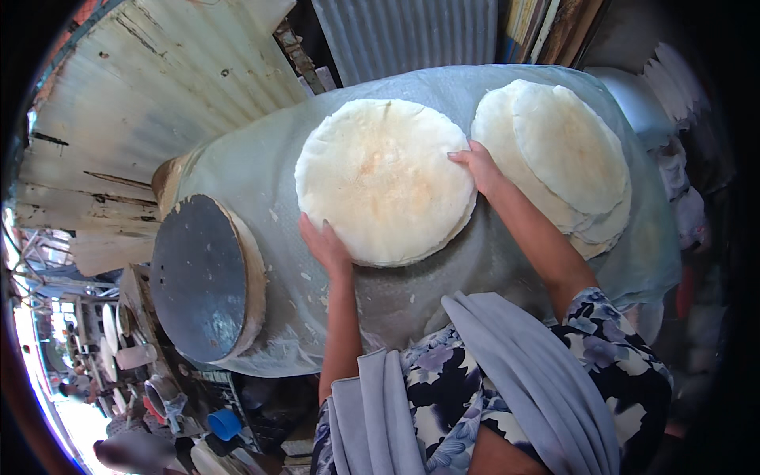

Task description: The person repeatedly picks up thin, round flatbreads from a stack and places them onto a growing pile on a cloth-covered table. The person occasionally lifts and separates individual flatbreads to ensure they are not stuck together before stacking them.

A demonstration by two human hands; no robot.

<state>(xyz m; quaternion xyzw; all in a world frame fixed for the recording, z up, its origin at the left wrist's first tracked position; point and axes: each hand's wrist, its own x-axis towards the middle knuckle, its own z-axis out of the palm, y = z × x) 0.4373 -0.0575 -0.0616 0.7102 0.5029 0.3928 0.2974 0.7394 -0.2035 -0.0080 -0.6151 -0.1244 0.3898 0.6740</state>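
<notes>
Between my two hands is a stack of large, round, pale flatbreads (386,184), lightly browned at the middle of the top one. My left hand (325,243) grips the lower left rim, thumb on top and the fingers at the edge. At the upper right rim my right hand (480,166) holds on, its thumb over the top bread and its other fingers hidden. A second pile of flatbreads (570,154) lies just right of my right hand, its top piece smaller and off-centre. Whether the held stack rests on the plastic sheet or is lifted, I cannot tell.
Translucent plastic sheeting (285,297) covers the work surface. A large round drum-like container with a dark flat top (199,279) stands at left. Corrugated metal sheets (409,35) rise behind. Below left are a blue plastic cup (224,424) and a blurred person (133,448).
</notes>
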